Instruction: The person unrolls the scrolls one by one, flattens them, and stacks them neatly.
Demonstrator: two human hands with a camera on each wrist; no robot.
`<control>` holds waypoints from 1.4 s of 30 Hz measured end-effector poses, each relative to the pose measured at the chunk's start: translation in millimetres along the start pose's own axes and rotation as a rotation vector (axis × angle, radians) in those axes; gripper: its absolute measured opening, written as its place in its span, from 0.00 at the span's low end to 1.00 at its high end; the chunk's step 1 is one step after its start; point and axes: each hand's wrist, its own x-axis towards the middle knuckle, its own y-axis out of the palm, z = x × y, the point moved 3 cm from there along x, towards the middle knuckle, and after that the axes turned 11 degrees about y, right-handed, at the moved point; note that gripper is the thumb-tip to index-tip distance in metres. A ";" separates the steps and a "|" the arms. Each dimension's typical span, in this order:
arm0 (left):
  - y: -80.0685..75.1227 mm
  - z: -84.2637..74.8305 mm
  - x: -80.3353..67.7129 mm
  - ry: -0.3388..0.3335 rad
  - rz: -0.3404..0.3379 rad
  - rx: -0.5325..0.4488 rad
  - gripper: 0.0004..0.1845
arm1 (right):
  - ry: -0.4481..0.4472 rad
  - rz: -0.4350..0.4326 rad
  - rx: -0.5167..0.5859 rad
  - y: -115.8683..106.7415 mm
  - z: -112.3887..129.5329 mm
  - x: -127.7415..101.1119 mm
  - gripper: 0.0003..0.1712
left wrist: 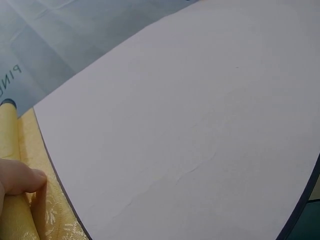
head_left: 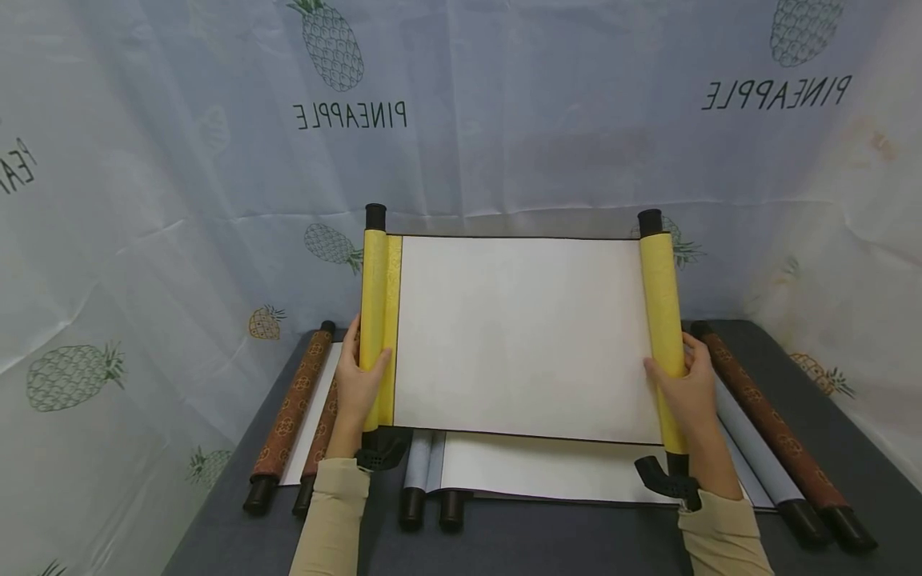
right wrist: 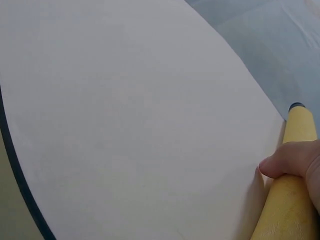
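A yellow hanging scroll with a blank white sheet is held up, partly unrolled, above the table. Its left roller is gripped by my left hand, thumb across the front on the yellow border. Around the thicker right roll curls my right hand, with its thumb at the sheet's edge. Black knobs cap both rollers. In the left wrist view the thumb presses beside the yellow roller; in the right wrist view the other thumb lies over the yellow roll. The remaining fingers are mostly hidden behind the rollers.
A grey-blue scroll with a white sheet lies open on the dark table beneath. Brown patterned scrolls lie at left and right. A pineapple-print curtain hangs behind.
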 end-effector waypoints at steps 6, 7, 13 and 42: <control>-0.3 1.1 -1.0 -0.016 -0.001 -0.019 0.39 | -0.005 -0.018 -0.009 -2.1 -0.9 -0.5 0.41; -0.1 1.5 -1.0 -0.020 0.002 -0.024 0.40 | -0.009 -0.026 -0.012 -2.7 -1.0 -0.6 0.40; 1.2 2.9 -0.4 -0.029 0.012 -0.034 0.40 | -0.013 -0.068 -0.036 -5.8 -1.7 -0.8 0.37; -1.4 3.6 0.0 -0.041 0.025 -0.038 0.39 | -0.007 -0.040 0.023 -12.6 0.2 -0.7 0.52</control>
